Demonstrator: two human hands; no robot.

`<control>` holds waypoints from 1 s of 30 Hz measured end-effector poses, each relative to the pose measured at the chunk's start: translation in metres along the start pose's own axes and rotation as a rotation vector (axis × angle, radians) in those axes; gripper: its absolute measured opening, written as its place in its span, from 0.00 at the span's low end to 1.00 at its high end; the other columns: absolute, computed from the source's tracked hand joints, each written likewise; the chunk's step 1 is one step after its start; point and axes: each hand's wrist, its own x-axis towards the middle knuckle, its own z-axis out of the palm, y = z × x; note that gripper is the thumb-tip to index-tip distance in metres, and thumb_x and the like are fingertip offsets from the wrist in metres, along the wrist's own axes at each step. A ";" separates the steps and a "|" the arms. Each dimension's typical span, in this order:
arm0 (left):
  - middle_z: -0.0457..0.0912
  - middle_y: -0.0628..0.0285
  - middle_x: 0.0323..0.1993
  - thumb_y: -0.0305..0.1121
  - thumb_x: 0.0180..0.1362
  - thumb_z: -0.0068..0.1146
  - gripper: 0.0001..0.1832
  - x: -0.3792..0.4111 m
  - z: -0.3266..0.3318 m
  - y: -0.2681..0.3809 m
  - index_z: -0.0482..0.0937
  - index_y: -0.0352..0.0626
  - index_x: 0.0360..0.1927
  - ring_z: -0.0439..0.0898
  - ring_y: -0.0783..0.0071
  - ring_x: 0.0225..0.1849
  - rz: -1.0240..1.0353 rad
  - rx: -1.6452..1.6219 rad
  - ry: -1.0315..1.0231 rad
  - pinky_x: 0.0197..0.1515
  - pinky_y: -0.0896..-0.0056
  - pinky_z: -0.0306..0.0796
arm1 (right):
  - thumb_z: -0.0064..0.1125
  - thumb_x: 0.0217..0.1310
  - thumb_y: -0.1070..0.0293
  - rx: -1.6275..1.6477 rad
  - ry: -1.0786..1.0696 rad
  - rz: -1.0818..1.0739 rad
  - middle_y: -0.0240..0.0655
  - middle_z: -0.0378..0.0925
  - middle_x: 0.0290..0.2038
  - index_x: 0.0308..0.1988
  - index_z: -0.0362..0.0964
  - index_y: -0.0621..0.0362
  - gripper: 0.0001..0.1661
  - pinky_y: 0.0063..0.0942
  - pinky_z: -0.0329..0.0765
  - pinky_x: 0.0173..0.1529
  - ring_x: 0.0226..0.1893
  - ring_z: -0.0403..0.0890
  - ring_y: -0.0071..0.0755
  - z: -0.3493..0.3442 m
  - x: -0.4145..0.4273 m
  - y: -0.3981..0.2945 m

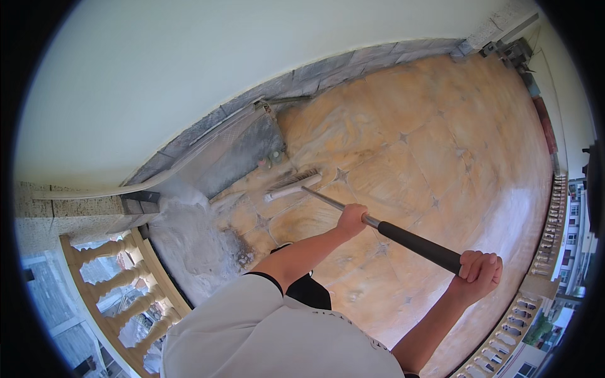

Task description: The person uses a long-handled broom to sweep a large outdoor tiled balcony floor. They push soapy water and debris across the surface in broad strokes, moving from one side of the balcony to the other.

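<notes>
A push broom with a pale head [293, 187] and dark bristles rests on the tan tiled floor [392, 175]. Its thin metal handle [326, 198] slants up towards me and ends in a black foam grip [418, 245]. My left hand [352, 220] is closed around the bare metal just below that grip. At the top end of the grip, my right hand [479, 273] is wrapped over it. Pale grey dust [189, 245] covers the floor on the left, short of the broom head. Small round objects [270, 159] lie just beyond the bristles.
A grey panel [241, 153] lies along the wall [156, 85], near a pale strip [118, 190]. Stone balusters [118, 279] stand at left; another balustrade [550, 231] curves along the right. Assorted items [517, 54] crowd the far corner. A reddish board [545, 125] lines the far-right wall.
</notes>
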 end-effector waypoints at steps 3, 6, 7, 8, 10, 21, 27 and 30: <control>0.71 0.52 0.17 0.25 0.36 0.54 0.04 0.016 -0.001 -0.002 0.70 0.41 0.15 0.72 0.49 0.26 -0.002 -0.028 -0.021 0.29 0.55 0.63 | 0.45 0.62 0.72 0.023 -0.005 -0.014 0.27 0.55 0.05 0.16 0.51 0.50 0.22 0.21 0.60 0.17 0.06 0.55 0.19 0.010 0.010 0.003; 0.71 0.51 0.17 0.26 0.36 0.54 0.04 -0.009 -0.029 -0.004 0.70 0.41 0.15 0.72 0.50 0.26 -0.090 0.051 -0.005 0.28 0.55 0.64 | 0.46 0.63 0.71 0.110 -0.168 0.060 0.27 0.57 0.06 0.17 0.52 0.52 0.21 0.22 0.62 0.17 0.06 0.57 0.20 0.022 0.006 0.016; 0.72 0.51 0.17 0.26 0.36 0.54 0.04 -0.026 -0.039 -0.016 0.70 0.41 0.15 0.72 0.50 0.26 -0.163 0.089 0.025 0.28 0.56 0.64 | 0.46 0.62 0.73 0.145 -0.159 0.088 0.27 0.57 0.06 0.17 0.52 0.53 0.20 0.23 0.64 0.18 0.07 0.58 0.20 0.028 0.003 0.028; 0.72 0.52 0.17 0.26 0.36 0.54 0.04 -0.043 -0.046 -0.034 0.71 0.41 0.14 0.72 0.50 0.27 -0.232 0.126 0.062 0.28 0.56 0.64 | 0.46 0.62 0.74 0.170 -0.179 0.154 0.27 0.57 0.07 0.17 0.52 0.53 0.20 0.24 0.64 0.18 0.07 0.58 0.20 0.028 0.002 0.041; 0.72 0.52 0.17 0.27 0.35 0.55 0.05 -0.063 -0.063 -0.050 0.70 0.40 0.14 0.72 0.50 0.26 -0.321 0.252 0.097 0.28 0.55 0.64 | 0.46 0.61 0.76 0.196 -0.142 0.277 0.27 0.56 0.07 0.16 0.52 0.53 0.21 0.24 0.64 0.18 0.08 0.57 0.19 0.022 -0.004 0.069; 0.72 0.51 0.18 0.25 0.37 0.53 0.04 0.009 0.056 -0.002 0.70 0.41 0.14 0.72 0.49 0.27 -0.103 0.125 -0.022 0.30 0.54 0.64 | 0.41 0.62 0.75 0.106 -0.058 0.054 0.27 0.54 0.05 0.16 0.51 0.51 0.21 0.22 0.60 0.17 0.06 0.56 0.20 -0.068 0.054 0.035; 0.72 0.51 0.17 0.28 0.37 0.53 0.06 -0.013 0.016 -0.029 0.69 0.41 0.13 0.72 0.49 0.26 -0.164 0.250 0.006 0.29 0.54 0.65 | 0.42 0.62 0.75 0.192 -0.146 0.205 0.27 0.55 0.06 0.16 0.51 0.52 0.21 0.23 0.63 0.19 0.07 0.56 0.20 -0.049 0.045 0.071; 0.72 0.52 0.17 0.28 0.37 0.53 0.07 -0.051 -0.025 -0.055 0.68 0.42 0.12 0.72 0.49 0.25 -0.276 0.430 -0.046 0.29 0.54 0.64 | 0.44 0.62 0.74 0.191 -0.155 0.344 0.27 0.54 0.07 0.16 0.52 0.52 0.21 0.24 0.64 0.20 0.07 0.56 0.20 -0.045 0.024 0.101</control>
